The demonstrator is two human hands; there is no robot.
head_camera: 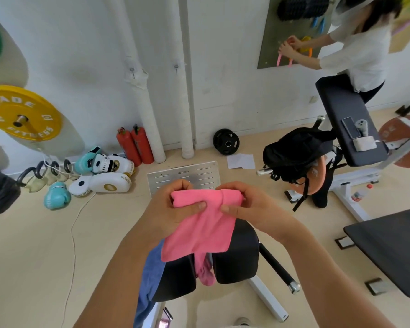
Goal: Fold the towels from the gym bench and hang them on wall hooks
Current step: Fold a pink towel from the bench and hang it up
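Observation:
A pink towel (pixel 199 230) hangs in front of me, its top edge bunched between both hands. My left hand (pixel 173 204) pinches the left part of that edge with thumb and curled fingers. My right hand (pixel 244 204) grips the right end the same way. Below them stands a black gym bench (pixel 237 256). A blue towel (pixel 152 275) drapes over the bench's left side, and another pink cloth (pixel 206 273) hangs in the gap between its pads. Two small wall hooks (pixel 132 72) (pixel 176 68) sit on the white wall ahead, bare.
Boxing gloves and pads (pixel 100 174) lie on the floor at left, beside two red fire extinguishers (pixel 135 145). A metal plate (pixel 182 176) lies just ahead. At right are another bench (pixel 350 129), a black backpack (pixel 296 152) and another person (pixel 355 43) at a pegboard.

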